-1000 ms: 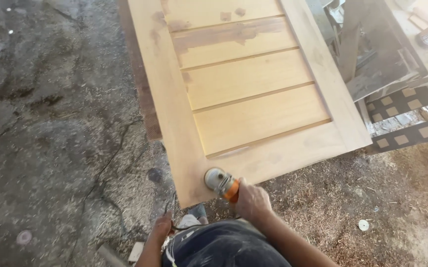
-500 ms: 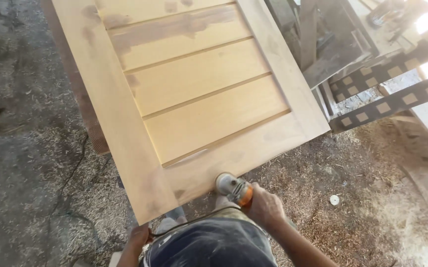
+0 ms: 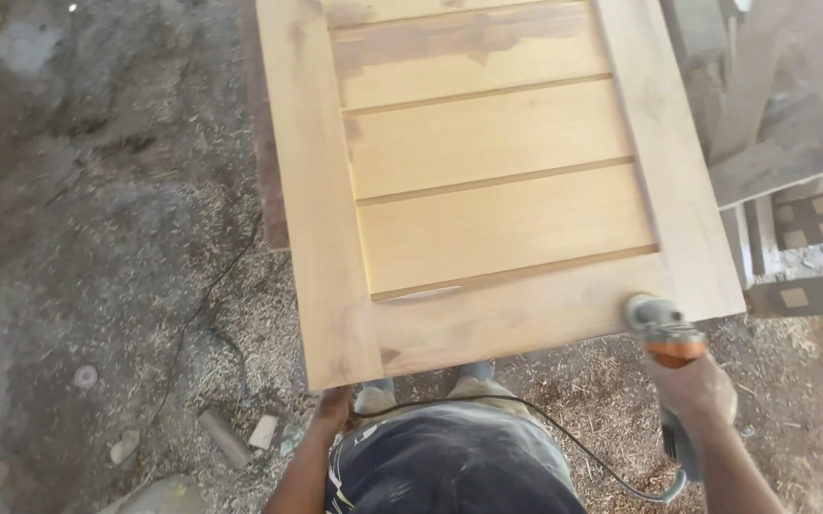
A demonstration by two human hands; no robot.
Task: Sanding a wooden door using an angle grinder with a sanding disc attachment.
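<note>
Wrapped tight around a sander [image 3: 670, 345], the right hand [image 3: 702, 392] works the door's [image 3: 488, 190] near right corner while the left hand [image 3: 335, 407] grips its near edge; near rail looks smooth, darker patches on the far panels seem unsanded

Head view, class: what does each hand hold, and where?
Right hand grips the orange-and-grey sander around its body. Left hand holds the wooden door panel at its near bottom edge.

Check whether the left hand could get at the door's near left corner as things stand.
Probably yes: the left hand is already at the near edge of the wooden door, right below that corner, with nothing between. The right hand holds the sander at the far side.
</note>
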